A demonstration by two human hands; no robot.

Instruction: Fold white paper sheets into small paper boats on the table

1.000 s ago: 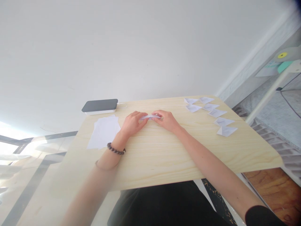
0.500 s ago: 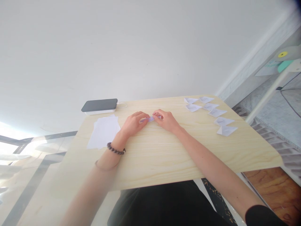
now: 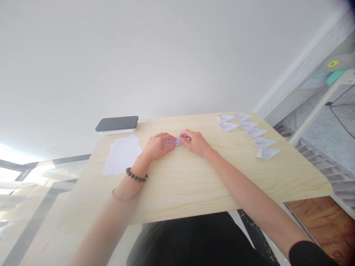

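Between my two hands is a small piece of folded white paper (image 3: 178, 140), low over the middle of the table. My left hand (image 3: 161, 145) pinches its left part between thumb and fingers. The right end is in the grip of my right hand (image 3: 193, 141), thumb and index finger curled round it. My fingers cover much of the paper, so its exact folds are hidden. Several folded paper boats (image 3: 267, 153) lie at the right side of the table, in two loose rows.
A stack of white paper sheets (image 3: 122, 155) lies left of my left hand. Behind it, a dark phone (image 3: 118, 123) rests on a white box, with a white cable beside it. The light wooden table (image 3: 183, 188) meets a plain wall (image 3: 166, 66) at the back.
The folded paper has shifted slightly between my fingers and shows a little more of its surface. Both hands stay in nearly the same place.
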